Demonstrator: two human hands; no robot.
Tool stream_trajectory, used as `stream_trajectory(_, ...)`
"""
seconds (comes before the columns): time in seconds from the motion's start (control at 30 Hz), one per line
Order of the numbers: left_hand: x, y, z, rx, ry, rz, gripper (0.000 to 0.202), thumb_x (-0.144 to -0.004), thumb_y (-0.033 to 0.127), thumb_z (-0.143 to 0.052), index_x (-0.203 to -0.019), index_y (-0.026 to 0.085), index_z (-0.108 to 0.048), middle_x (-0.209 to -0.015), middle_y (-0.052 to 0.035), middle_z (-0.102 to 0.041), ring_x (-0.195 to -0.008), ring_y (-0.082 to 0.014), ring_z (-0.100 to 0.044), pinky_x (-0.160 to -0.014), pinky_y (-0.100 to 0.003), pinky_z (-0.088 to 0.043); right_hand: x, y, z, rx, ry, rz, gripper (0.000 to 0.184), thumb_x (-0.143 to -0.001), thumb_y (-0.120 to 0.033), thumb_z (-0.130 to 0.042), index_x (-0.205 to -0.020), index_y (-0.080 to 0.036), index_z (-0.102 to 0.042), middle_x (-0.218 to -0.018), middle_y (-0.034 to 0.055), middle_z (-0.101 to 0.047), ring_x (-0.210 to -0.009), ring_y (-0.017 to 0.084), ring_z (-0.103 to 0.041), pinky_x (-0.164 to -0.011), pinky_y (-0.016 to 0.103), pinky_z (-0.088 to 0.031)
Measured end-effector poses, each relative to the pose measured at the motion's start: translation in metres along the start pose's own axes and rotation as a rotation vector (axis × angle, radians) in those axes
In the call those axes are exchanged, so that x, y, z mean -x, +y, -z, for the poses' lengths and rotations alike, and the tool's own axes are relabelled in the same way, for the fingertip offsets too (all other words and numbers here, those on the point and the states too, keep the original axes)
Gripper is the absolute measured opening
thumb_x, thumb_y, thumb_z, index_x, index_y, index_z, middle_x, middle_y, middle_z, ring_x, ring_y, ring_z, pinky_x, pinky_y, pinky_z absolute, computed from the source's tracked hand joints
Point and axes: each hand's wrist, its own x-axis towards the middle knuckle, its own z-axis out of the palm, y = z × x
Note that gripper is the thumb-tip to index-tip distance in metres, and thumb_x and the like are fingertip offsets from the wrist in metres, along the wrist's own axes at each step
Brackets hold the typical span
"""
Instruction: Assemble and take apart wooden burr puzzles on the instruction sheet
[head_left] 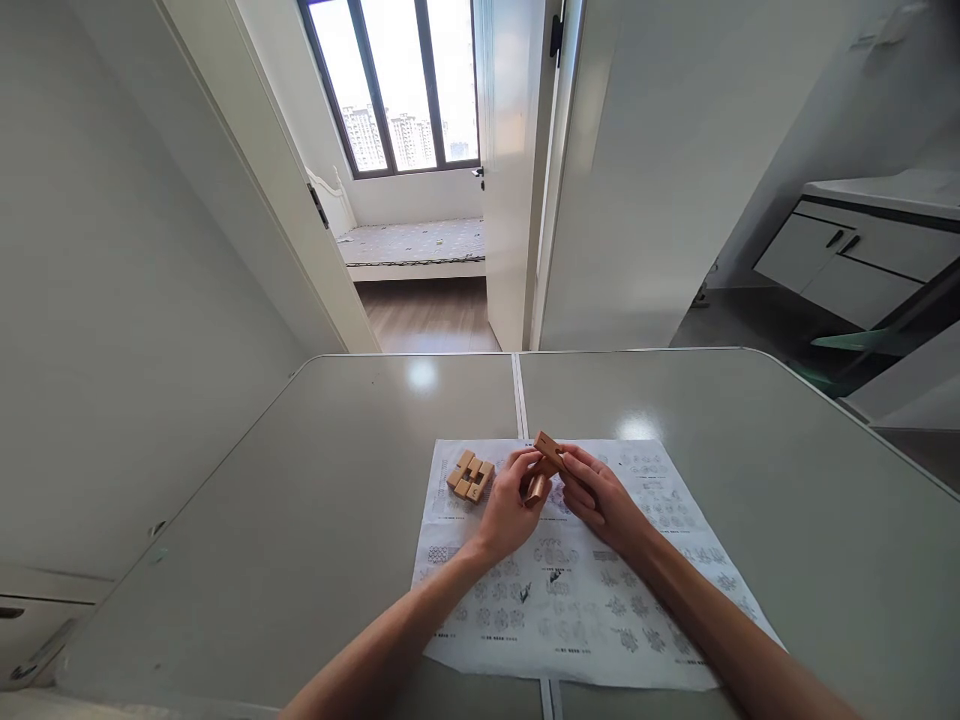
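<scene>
My left hand and my right hand meet over a white printed sheet on a grey table. Both are closed on wooden puzzle pieces, one bar tilted upward between the fingertips and another hanging below near my left fingers. A small cluster of joined wooden blocks lies on the sheet just left of my left hand, untouched.
The table has a seam down its middle and rounded far corners. Beyond it an open door leads to a room with a window and a low bed. A white cabinet stands at the right.
</scene>
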Motion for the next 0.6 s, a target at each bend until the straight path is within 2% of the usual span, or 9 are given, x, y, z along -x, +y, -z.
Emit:
stream_trajectory(0.17, -0.0004, -0.0004, -0.001, -0.025, 0.012, -0.009, 0.024, -0.097, 0.024, -0.062, -0.121, 0.022, -0.065, -0.132, -0.0121, -0.063, -0.12, -0.0256, -0.064, -0.105, -0.041, -0.053, 0.0014, -0.0002, -0.0002, 0.032, 0.026, -0.001, 0.038, -0.095, -0.048, -0.071, -0.121, -0.021, -0.063, -0.045, -0.0143, -0.036, -0.032, 0.003, -0.016, -0.031, 0.015, -0.019)
stream_trajectory(0.37, -0.0003, 0.0001, -0.0017, -0.019, 0.024, -0.037, 0.025, -0.097, 0.025, -0.063, -0.121, 0.022, -0.066, -0.131, -0.0121, -0.064, -0.118, -0.0256, -0.065, -0.102, -0.042, -0.056, 0.0029, -0.001, -0.0024, 0.048, 0.028, -0.002, 0.045, -0.093, -0.05, -0.072, -0.124, -0.02, -0.062, -0.042, -0.0148, -0.036, -0.03, 0.004, -0.016, -0.029, 0.015, -0.018)
stream_trajectory(0.6, 0.0003, -0.0003, -0.002, 0.006, 0.009, -0.024, 0.024, -0.098, 0.024, -0.061, -0.121, 0.022, -0.064, -0.133, -0.0128, -0.062, -0.116, -0.0245, -0.066, -0.1, -0.04, -0.057, 0.002, -0.0039, -0.0004, -0.002, -0.016, -0.049, 0.043, -0.094, -0.049, -0.071, -0.124, -0.019, -0.062, -0.043, -0.0146, -0.037, -0.028, 0.003, -0.016, -0.028, 0.016, -0.017)
